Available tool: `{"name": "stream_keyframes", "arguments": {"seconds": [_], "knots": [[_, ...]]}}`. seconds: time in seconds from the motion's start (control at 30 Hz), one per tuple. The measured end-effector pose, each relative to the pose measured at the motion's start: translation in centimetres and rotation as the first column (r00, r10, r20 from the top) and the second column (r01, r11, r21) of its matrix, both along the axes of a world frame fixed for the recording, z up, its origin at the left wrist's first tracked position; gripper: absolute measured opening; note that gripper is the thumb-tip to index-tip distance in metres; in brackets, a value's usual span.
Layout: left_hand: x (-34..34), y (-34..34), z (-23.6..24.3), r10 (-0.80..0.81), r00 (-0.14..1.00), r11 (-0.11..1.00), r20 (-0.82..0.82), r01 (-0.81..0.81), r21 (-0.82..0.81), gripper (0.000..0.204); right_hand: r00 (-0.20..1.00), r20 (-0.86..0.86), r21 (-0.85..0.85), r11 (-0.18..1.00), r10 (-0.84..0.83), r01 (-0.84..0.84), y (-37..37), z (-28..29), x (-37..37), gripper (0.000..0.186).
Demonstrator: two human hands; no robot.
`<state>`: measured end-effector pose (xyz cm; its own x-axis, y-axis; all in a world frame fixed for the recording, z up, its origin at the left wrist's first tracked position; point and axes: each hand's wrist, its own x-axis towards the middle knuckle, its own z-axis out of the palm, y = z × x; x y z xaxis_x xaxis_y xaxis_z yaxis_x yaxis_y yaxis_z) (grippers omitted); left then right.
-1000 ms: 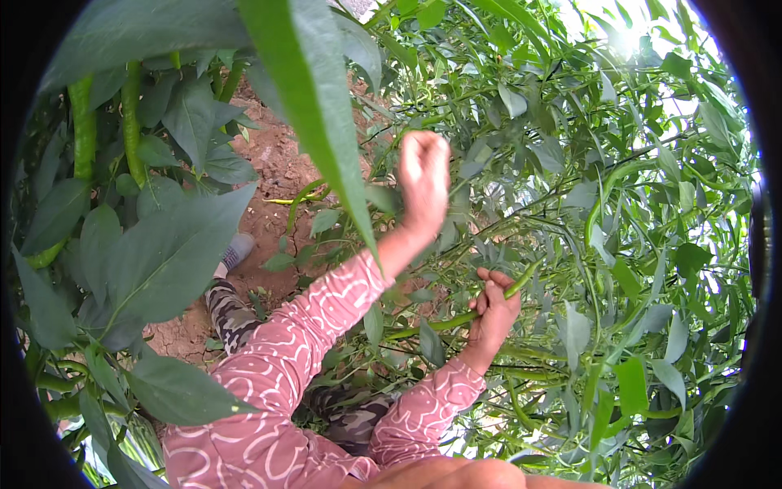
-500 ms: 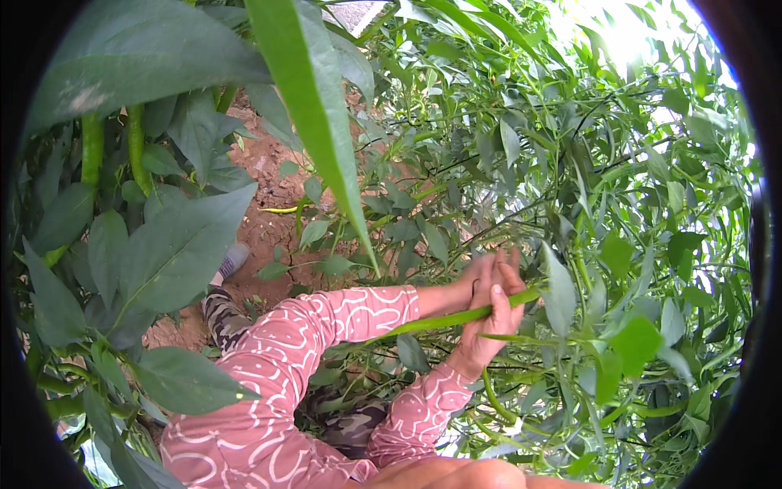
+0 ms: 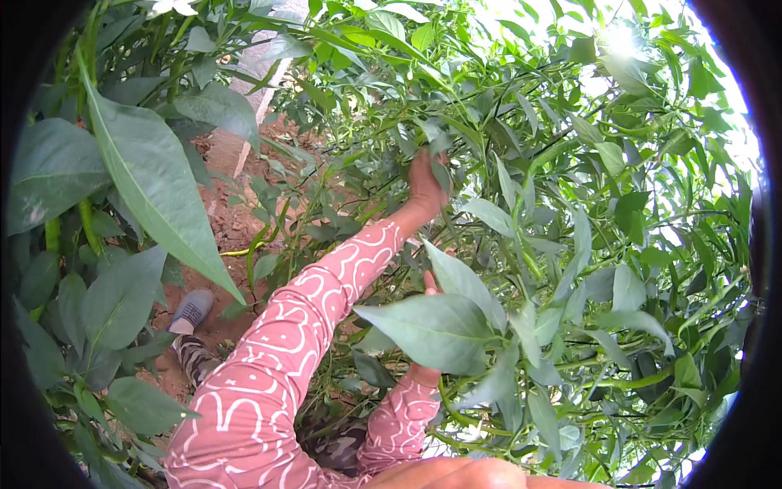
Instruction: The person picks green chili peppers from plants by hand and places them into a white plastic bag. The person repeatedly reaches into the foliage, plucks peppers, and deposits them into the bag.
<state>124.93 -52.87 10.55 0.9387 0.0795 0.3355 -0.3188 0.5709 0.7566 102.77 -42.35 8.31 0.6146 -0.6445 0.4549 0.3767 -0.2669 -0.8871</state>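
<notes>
My left hand [image 3: 427, 183] reaches far out into the pepper plants, its arm in a pink sleeve with white outlines. A leaf covers part of this hand, and its fingers are lost among the foliage, so I cannot tell what they touch. Nearer to me, my right hand [image 3: 423, 374] is mostly behind a broad green leaf [image 3: 436, 332]; only a fingertip and the wrist area show. A curved green pepper [image 3: 449, 401] hangs beside the right wrist. Another long green pepper [image 3: 643, 380] is among the leaves further right.
Dense pepper foliage [image 3: 635, 285] fills the right side. Large leaves [image 3: 155, 183] stand close in front on the left, with green peppers [image 3: 87, 222] hanging under them. Reddish soil [image 3: 224, 204] runs between the rows. My grey shoe [image 3: 193, 308] rests on it.
My left hand has left the right one and moved up and away into the plants. My right hand has slipped behind leaves, and the long green pepper it held is out of sight.
</notes>
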Motion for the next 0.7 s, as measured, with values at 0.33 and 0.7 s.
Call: {"name": "stream_keyframes", "arguments": {"seconds": [0.33, 0.7], "knots": [[3.2, 1.2, -3.0, -0.151, 0.889, 0.674, 0.432, -0.227, 0.703, 0.032, 0.995, 0.041, -0.019, 0.996, -0.088, 0.089, 0.5, -0.5, -1.0, 0.024], [6.3, -0.9, -6.8, -0.240, 0.917, 0.699, 0.319, -0.065, 0.712, 0.028, 0.974, -0.049, -0.127, 0.968, -0.223, 0.215, -0.3, -1.8, -1.9, 0.016]]}}
